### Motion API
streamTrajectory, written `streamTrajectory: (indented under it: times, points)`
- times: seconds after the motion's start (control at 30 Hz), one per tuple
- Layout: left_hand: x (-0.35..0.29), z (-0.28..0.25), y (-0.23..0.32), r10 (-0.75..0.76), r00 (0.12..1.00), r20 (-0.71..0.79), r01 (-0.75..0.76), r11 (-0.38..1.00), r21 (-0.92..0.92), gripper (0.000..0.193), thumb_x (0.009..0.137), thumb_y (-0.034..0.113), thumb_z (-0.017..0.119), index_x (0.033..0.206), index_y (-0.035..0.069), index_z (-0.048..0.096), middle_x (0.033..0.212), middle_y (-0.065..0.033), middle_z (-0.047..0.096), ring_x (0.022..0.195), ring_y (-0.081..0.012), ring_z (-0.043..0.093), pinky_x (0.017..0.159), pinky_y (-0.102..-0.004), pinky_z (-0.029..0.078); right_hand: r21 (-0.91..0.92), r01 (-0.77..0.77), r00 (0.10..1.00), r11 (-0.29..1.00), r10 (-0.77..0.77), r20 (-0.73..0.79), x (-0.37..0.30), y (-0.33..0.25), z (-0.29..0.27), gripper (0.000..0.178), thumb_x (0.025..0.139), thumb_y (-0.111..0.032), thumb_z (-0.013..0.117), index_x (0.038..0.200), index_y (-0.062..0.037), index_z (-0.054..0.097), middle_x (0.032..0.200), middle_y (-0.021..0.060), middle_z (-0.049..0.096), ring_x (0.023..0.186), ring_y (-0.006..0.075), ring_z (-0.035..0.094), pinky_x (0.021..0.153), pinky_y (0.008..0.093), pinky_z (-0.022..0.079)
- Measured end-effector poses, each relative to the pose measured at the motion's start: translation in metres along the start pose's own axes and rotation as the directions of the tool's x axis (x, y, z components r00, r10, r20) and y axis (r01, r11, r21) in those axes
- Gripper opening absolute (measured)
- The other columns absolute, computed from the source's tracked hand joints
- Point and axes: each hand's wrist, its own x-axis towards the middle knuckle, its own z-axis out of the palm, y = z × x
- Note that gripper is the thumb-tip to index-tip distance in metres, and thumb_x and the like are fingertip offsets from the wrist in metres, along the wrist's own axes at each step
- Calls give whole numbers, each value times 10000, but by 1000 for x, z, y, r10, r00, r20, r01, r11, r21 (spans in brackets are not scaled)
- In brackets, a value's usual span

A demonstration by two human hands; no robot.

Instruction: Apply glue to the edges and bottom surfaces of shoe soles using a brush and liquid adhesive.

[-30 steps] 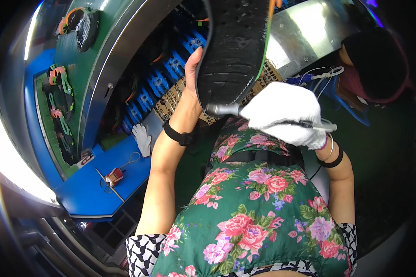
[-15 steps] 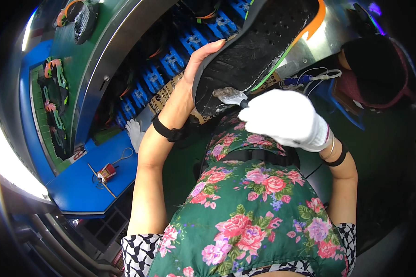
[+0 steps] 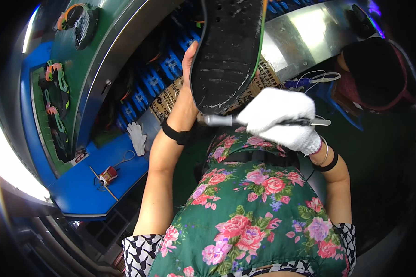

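My bare left hand [image 3: 188, 90] grips the left edge of a black shoe sole [image 3: 226, 64], its fingers mostly hidden behind. The broad face turned toward me has small holes in its upper part and pale, wet-looking streaks lower down. Green and orange trim runs along its right edge. In a white knit glove, my right hand [image 3: 279, 115] is closed around a brush [image 3: 219, 120]. The brush head points left, just below the rounded lower end of the sole; whether it touches the rim I cannot tell.
Behind the sole runs a curved metal-edged line [image 3: 94, 69] with blue holders [image 3: 171, 64]. Sandals [image 3: 55, 97] with orange and green straps sit at left. A blue table [image 3: 78, 194] bears a small red container [image 3: 107, 175]; a pale glove [image 3: 136, 137] lies beside it. A person [image 3: 374, 69] is at right.
The sole has swung more upright and shifted left in my left hand. My right hand has drawn the brush off the sole's face to below its lower end.
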Motion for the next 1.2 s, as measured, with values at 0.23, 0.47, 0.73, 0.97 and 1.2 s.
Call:
streamTrajectory:
  times: [0.23,0.47,0.73,0.97,1.2]
  points:
    - [13,19,-6,51,950,307,16,977,-212,1151,824,805,610,1599,28,265,1542,-251,391,1183,-499,592,964,-630,561,31,-114,986,993,117,-122,0,-1,17,93,777,43,788,851,-11,776,943,161,776,876,252,752,797,352,585]
    - [17,13,-9,19,927,374,76,968,-238,1057,871,773,576,1601,60,302,1544,-237,417,1206,-530,578,963,-644,549,42,-217,963,975,221,-151,-6,12,4,153,823,37,790,976,28,786,1008,146,782,947,209,753,869,329,598]
    - [-14,20,-39,-78,995,-62,50,930,-365,754,1007,595,438,1510,36,493,1440,-238,586,1280,-353,622,1115,-536,485,-523,145,982,840,-185,-25,29,1,-52,160,801,-10,779,953,-56,797,978,123,781,886,258,750,804,370,594]
    - [-26,12,-56,-227,960,164,275,877,-393,969,908,701,562,1597,59,336,1494,-293,488,1238,-639,523,1039,-719,452,-894,240,925,378,-368,93,51,-1,-73,252,828,-11,716,1067,-74,765,1072,101,761,967,286,721,863,387,594]
    - [-18,9,-32,-160,974,159,210,902,-378,967,906,708,558,1586,56,342,1529,-292,448,1185,-537,609,990,-637,544,-257,138,986,956,-108,126,0,-11,-6,206,843,-27,752,1046,-48,781,1072,126,771,969,286,742,837,385,589]
